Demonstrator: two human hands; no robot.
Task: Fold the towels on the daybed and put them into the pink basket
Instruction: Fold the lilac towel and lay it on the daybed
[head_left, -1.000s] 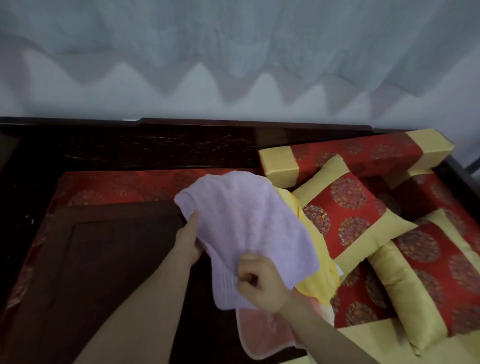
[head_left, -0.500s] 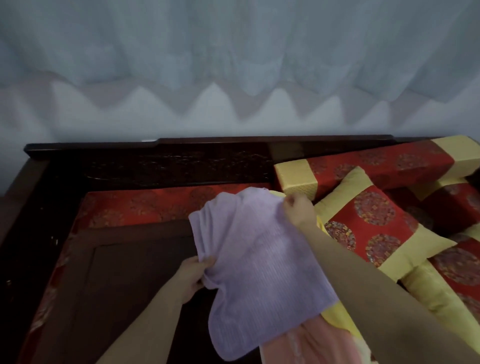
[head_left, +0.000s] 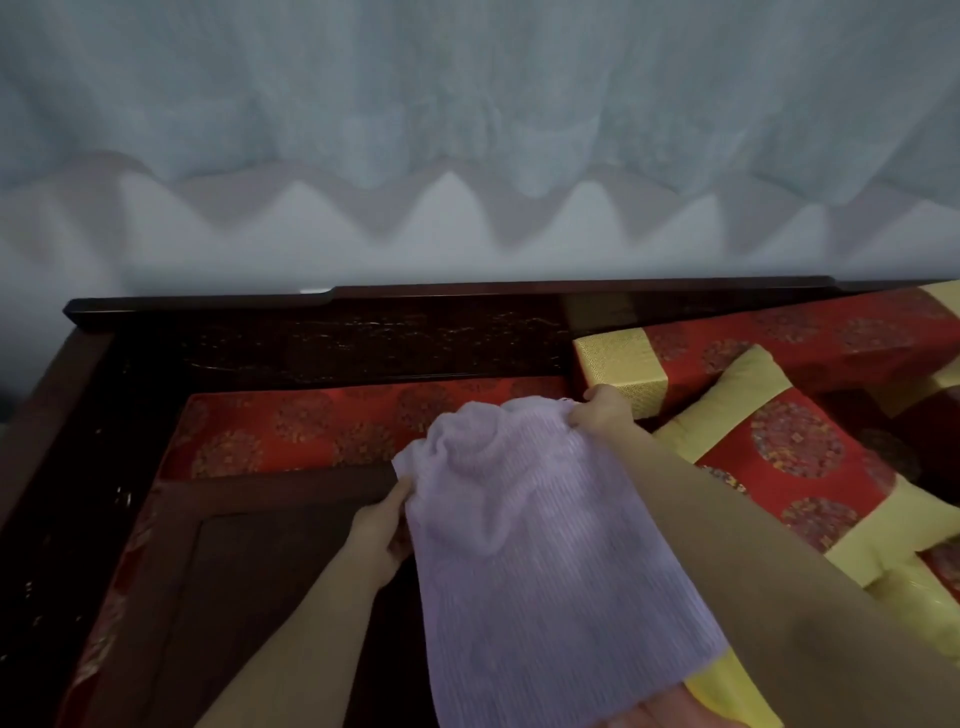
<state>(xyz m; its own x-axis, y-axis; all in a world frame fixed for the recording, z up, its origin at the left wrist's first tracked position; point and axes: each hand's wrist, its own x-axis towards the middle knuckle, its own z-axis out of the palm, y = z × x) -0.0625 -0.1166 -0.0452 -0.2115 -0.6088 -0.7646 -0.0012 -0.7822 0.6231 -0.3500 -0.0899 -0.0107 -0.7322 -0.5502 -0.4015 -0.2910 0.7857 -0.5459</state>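
- daybed (head_left: 322, 431): red cushion, plenty of flat room left of the lilac towel (head_left: 545, 561)
- lilac towel held spread above it; I'd pull the top edge taut before laying flat
- right hand (head_left: 602, 415) pinches its far corner
- left hand (head_left: 382, 530) pinches its left edge

Dark wooden panel (head_left: 249, 597) left of lilac towel (head_left: 530, 561) lies bare, open for hands. Cushions (head_left: 795, 457) crowd right side; backrest (head_left: 363, 343) blocks far edge.
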